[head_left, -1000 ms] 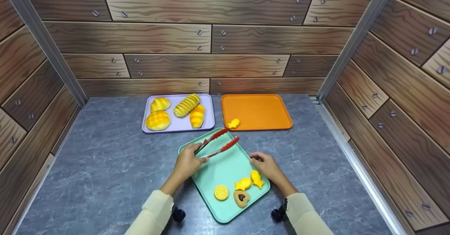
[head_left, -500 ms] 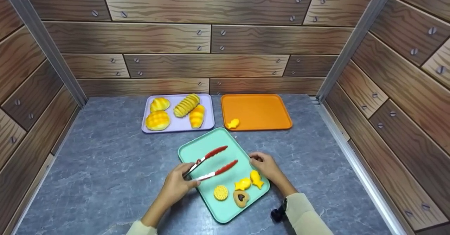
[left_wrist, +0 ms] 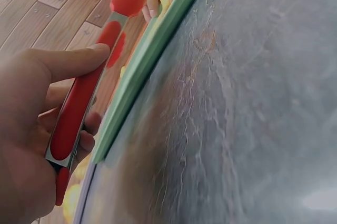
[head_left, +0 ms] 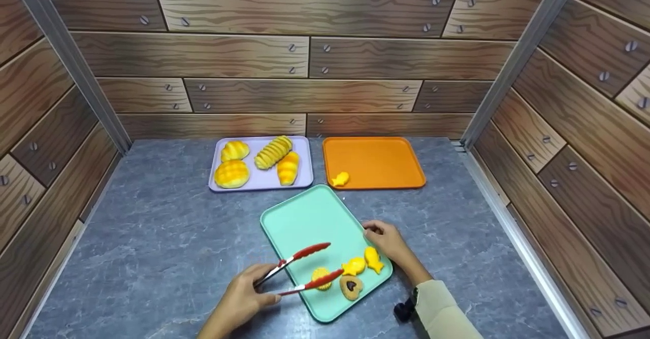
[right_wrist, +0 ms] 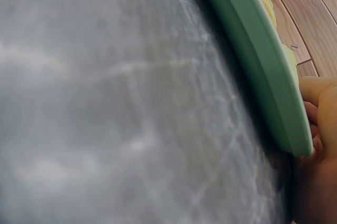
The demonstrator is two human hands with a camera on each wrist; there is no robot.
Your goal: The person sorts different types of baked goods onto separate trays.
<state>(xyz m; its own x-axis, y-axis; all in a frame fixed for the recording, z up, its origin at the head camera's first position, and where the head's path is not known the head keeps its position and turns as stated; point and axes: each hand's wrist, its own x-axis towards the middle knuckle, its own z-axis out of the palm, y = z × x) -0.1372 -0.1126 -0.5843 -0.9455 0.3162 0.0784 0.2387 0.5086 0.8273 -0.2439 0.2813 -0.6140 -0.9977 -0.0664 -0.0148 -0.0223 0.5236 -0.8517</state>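
Note:
My left hand (head_left: 242, 298) grips a pair of red-tipped tongs (left_wrist: 84, 98), thumb along one red handle. The tongs' arms are spread apart over the green tray (head_left: 304, 217), and the nearer tip overlaps a round yellow biscuit (head_left: 319, 274) in the head view. To the right of it lie a heart-centred cookie (head_left: 351, 287) and two yellow fish-shaped pieces, one fish (head_left: 354, 266) beside the other fish (head_left: 373, 259). My right hand (head_left: 387, 240) holds the green tray's right edge, its fingers at the rim; the right wrist view shows the tray wall (right_wrist: 258, 61) against the hand.
A lilac tray (head_left: 261, 180) with several bread pieces stands at the back left. Right of it, an orange tray (head_left: 376, 161) bears one yellow fish (head_left: 340, 178) in its near left corner. Wood-patterned walls (head_left: 304, 55) enclose the grey marbled table (head_left: 167, 227) on three sides.
My left hand has drawn the tongs back toward me, from the green tray's far part near the orange tray to over the round biscuit. My right hand stays at the tray's edge.

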